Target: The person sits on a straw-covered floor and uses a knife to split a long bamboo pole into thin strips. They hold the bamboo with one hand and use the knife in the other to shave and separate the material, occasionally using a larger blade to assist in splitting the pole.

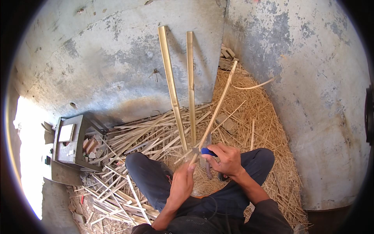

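Note:
My left hand (pixel 182 180) is closed round the near end of a long bamboo strip (pixel 219 102), which slants up and away to the right. In my right hand (pixel 226 159) is a knife with a blue handle (pixel 209 151), gripped in closed fingers. Its blade (pixel 196 149) lies against the strip just beyond my left hand. From the strip's far end a thin curled sliver (pixel 253 86) bends off to the right. A grey upright piece (pixel 209 165), partly hidden by my right hand, stands between my legs; I cannot make out what it is.
Two split bamboo lengths (pixel 168 66) lean on the far wall (pixel 128 58). Cut bamboo strips (pixel 117 191) are heaped at left, and shavings (pixel 269 156) cover the floor at right. A small wooden stool-like stand (pixel 82 136) is at far left. Another wall (pixel 323 117) rises at right.

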Demonstrator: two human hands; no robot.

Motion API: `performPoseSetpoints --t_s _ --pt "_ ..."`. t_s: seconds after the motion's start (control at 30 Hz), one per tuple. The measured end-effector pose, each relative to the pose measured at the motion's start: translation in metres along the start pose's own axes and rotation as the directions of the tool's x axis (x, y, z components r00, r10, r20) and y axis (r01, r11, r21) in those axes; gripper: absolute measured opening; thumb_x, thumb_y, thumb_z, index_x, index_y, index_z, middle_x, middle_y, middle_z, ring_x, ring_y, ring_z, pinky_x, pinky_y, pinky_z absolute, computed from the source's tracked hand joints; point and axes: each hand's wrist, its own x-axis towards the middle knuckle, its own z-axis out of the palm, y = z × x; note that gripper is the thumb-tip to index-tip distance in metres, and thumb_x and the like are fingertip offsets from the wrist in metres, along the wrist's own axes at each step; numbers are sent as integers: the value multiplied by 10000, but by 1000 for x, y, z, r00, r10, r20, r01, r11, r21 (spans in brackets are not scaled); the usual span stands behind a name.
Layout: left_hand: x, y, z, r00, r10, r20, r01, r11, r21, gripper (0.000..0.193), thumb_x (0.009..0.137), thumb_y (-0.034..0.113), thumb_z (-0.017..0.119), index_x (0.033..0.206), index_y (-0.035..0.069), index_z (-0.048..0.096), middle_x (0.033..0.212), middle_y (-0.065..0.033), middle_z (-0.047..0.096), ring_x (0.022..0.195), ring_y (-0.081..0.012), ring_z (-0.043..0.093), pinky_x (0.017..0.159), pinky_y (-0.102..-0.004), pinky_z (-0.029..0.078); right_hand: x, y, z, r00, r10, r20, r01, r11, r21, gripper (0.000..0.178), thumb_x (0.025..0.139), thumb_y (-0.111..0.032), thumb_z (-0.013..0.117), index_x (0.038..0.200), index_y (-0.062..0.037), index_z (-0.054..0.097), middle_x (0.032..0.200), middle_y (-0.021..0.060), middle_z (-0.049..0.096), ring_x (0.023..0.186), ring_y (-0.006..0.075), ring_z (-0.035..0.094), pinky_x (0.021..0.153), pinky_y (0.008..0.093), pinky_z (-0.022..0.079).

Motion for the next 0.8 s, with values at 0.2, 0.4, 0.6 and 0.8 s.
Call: performPoseSetpoints --t_s 0.2,0.4,0.6,0.8 --pt "-3 -11 0 999 35 -14 -34 998 58 380 1179 240 465 1316 -29 696 897 -211 672 806 -333 639 810 -430 525 2 6 1 1000 -14 -19 13 999 -31 300 944 -370 832 995 -77 792 781 65 715 584 246 680 529 362 526" --pt "-5 0 -5 999 -30 20 29 999 27 319 1162 195 497 1283 -52 658 1005 -304 677 937 -503 649 847 -502 504 11 6 -3 999 -9 -51 8 1000 -25 296 944 -351 837 995 -62 793 762 69 709 577 241 680 517 358 521" --pt "-9 -2 -8 999 -45 24 44 999 21 319 1160 200 503 1282 -46 664 1029 -308 685 970 -507 662 862 -504 511 13 17 -5 998 36 -59 -38 999 -28 288 950 -376 824 1016 -97 798 825 75 755 606 249 718 538 358 541" --pt "-31 -14 -12 986 -118 118 108 990 87 311 1159 213 505 1240 -35 674 987 -308 676 947 -514 659 837 -523 506 35 66 -19 950 182 -254 -207 976 -74 328 981 -362 799 1062 -45 814 849 123 779 658 265 743 588 371 559"
